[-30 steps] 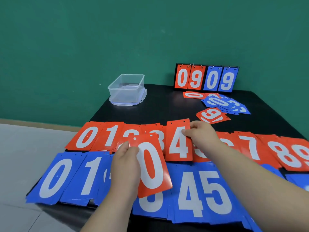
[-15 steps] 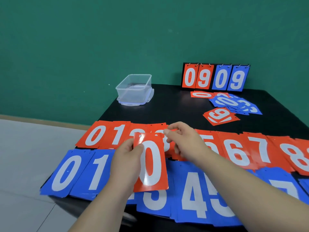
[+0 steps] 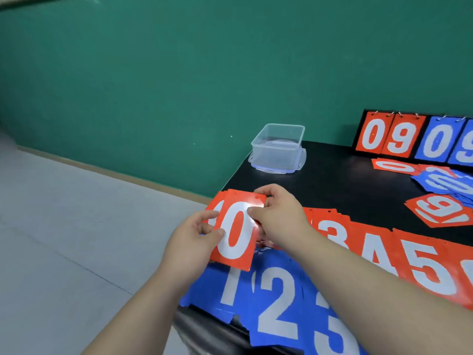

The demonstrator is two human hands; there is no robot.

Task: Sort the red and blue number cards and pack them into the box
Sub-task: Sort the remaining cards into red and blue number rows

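Thumb, fingers of left hand pinch left edge of red plastic number card marked 0; right hand pinches top corner. Card apart from empty clear plastic box, person's side. Step, likely: gathering reds. Next: square stack, box it.

I read the red 0 card as thin plastic-coated sheet, glossy, with a white glare patch near its top edge. Blue cards look like the same stock: smooth, with slightly ragged edges. Box is clear hard plastic, smooth-walled. Tabletop is black and smooth with a faint sheen. Flip-board rings look like bright metal wire to me. Wall is matt green. Floor is matt grey, slightly grainy.
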